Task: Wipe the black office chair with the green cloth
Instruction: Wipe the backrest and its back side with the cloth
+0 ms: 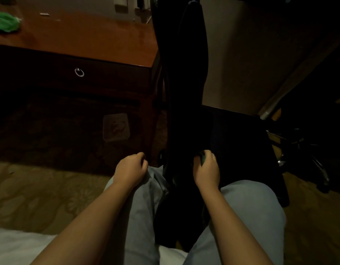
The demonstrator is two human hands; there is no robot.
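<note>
Gripping the green cloth [203,160] low beside the black office chair [186,92].
Fingers [209,156] of the right hand [206,170] curl round the soft, light wad, probably best bunched in the palm; the stiff chair rises toward twelve o'clock; left hand [131,168] at nine, loosely curled, seemingly empty.

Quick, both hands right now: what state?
Left hand: loosely curled, holding nothing.
Right hand: grips small green cloth at the black office chair.

The right hand [206,169] grips green cloth [203,159] against black office chair [186,73]; left hand [131,167] rests on jeans [146,197]
</note>
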